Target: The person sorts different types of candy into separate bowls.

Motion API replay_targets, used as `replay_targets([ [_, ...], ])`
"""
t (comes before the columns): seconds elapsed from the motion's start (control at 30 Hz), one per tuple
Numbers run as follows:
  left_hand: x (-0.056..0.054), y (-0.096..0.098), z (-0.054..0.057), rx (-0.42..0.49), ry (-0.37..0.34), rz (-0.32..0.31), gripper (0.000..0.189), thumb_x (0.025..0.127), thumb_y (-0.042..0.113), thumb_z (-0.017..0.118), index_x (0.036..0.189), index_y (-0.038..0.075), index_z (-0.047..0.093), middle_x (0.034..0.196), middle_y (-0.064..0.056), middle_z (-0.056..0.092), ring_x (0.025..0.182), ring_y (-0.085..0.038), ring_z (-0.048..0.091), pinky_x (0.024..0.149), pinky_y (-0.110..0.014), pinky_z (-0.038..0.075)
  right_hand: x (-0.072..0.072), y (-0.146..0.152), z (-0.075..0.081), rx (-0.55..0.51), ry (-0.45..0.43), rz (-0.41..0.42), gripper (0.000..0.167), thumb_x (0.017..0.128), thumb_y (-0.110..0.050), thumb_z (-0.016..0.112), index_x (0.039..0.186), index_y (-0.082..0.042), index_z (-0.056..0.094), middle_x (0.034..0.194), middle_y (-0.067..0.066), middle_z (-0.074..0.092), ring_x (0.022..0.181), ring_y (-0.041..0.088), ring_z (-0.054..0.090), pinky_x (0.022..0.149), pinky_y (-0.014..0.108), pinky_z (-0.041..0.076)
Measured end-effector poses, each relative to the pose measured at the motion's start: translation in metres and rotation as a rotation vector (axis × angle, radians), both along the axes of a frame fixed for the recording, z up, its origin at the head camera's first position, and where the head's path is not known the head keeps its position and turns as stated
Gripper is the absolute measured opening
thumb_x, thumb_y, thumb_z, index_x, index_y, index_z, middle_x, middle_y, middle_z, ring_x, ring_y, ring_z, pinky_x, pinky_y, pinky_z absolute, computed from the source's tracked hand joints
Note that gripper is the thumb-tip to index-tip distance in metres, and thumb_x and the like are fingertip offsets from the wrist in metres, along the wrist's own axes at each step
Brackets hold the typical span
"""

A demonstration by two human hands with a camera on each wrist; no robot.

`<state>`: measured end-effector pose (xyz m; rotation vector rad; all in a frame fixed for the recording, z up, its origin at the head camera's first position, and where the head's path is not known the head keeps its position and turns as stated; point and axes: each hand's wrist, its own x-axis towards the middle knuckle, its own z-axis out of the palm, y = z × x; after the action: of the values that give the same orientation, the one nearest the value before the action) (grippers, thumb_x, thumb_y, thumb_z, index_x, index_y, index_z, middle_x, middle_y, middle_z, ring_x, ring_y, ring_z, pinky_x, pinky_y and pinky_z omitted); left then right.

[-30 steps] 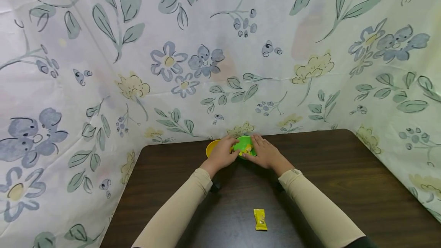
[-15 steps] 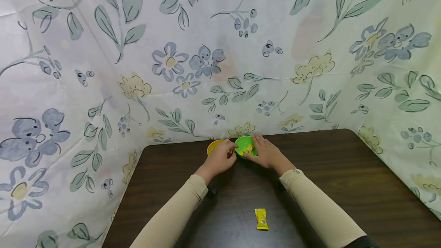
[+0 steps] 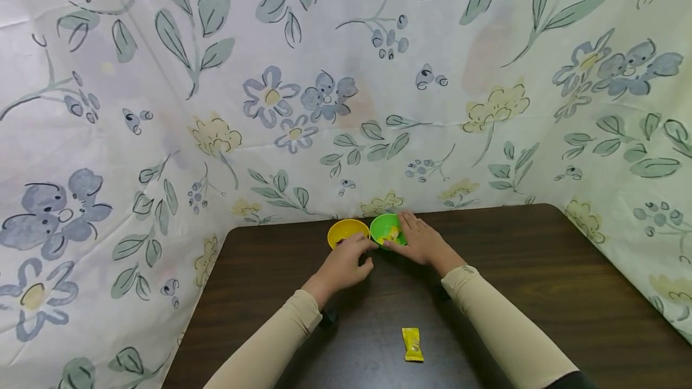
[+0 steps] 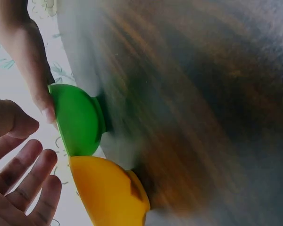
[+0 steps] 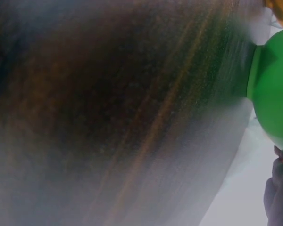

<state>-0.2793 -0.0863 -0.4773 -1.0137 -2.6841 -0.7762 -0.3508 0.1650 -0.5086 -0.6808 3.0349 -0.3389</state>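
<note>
A green bowl (image 3: 381, 225) with yellow wrapped pieces in it stands at the far edge of the table. Directly left of it, rims touching, is a yellow bowl (image 3: 348, 228); something small and dark lies inside, partly hidden by my left hand. My right hand (image 3: 424, 244) rests against the green bowl's right side, fingers fairly straight along the rim and thumb at the near side. Just in front of both bowls hovers my left hand (image 3: 343, 266), its fingers loosely bent and holding nothing. The left wrist view shows these fingers (image 4: 30, 174) apart from the yellow bowl.
A single yellow wrapped packet (image 3: 412, 344) lies on the dark wooden table (image 3: 513, 281), nearer to me between my forearms. Floral cloth (image 3: 378, 107) hangs behind the table and along its sides.
My left hand has drawn back from the green bowl, moving toward me and left, which uncovers more of both bowls. My right hand stays at the green bowl; the view has shifted slightly.
</note>
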Motion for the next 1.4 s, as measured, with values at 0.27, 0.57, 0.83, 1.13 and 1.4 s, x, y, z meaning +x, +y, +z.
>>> replay_targets([
  [0.27, 0.008, 0.0, -0.009, -0.04, -0.056, -0.018, 0.03, 0.097, 0.009, 0.072, 0.127, 0.006, 0.073, 0.118, -0.007, 0.07, 0.102, -0.017, 0.065, 0.097, -0.033, 0.058, -0.001, 0.0, 0.0, -0.009, 0.013, -0.008, 0.104, 0.102, -0.074, 0.043, 0.166, 0.005, 0.024, 0.173, 0.025, 0.027, 0.162, 0.04, 0.027, 0.132, 0.055, 0.024],
  [0.57, 0.02, -0.002, -0.015, -0.106, -0.045, -0.071, 0.03, 0.097, 0.011, 0.074, 0.127, 0.007, 0.074, 0.116, -0.002, 0.069, 0.099, -0.011, 0.063, 0.095, -0.028, 0.058, -0.002, 0.0, -0.003, -0.002, 0.012, -0.011, 0.104, 0.101, -0.075, 0.041, 0.167, 0.004, 0.023, 0.174, 0.024, 0.025, 0.162, 0.04, 0.026, 0.132, 0.055, 0.023],
  [0.83, 0.03, 0.001, -0.012, -0.117, -0.098, -0.094, 0.03, 0.099, 0.012, 0.073, 0.129, 0.009, 0.073, 0.12, -0.001, 0.069, 0.105, -0.01, 0.065, 0.098, -0.027, 0.058, -0.002, 0.0, -0.001, -0.002, 0.005, -0.01, 0.104, 0.102, -0.075, 0.041, 0.167, 0.005, 0.022, 0.174, 0.025, 0.024, 0.162, 0.041, 0.025, 0.132, 0.056, 0.023],
  [1.13, 0.041, 0.004, -0.014, -0.13, -0.086, -0.158, 0.03, 0.099, 0.011, 0.073, 0.128, 0.009, 0.073, 0.119, -0.001, 0.069, 0.104, -0.008, 0.064, 0.096, -0.022, 0.057, -0.003, -0.001, -0.002, 0.018, -0.014, -0.015, 0.106, 0.101, -0.077, 0.039, 0.168, 0.003, 0.02, 0.175, 0.025, 0.022, 0.163, 0.04, 0.023, 0.133, 0.055, 0.022],
  [1.4, 0.053, 0.01, -0.015, -0.158, -0.049, -0.223, 0.03, 0.098, 0.013, 0.073, 0.128, 0.011, 0.074, 0.115, -0.001, 0.069, 0.099, -0.005, 0.062, 0.09, -0.018, 0.054, -0.002, -0.001, -0.002, 0.007, -0.02, -0.012, 0.105, 0.102, -0.076, 0.041, 0.167, 0.004, 0.021, 0.174, 0.026, 0.024, 0.163, 0.041, 0.024, 0.133, 0.056, 0.022],
])
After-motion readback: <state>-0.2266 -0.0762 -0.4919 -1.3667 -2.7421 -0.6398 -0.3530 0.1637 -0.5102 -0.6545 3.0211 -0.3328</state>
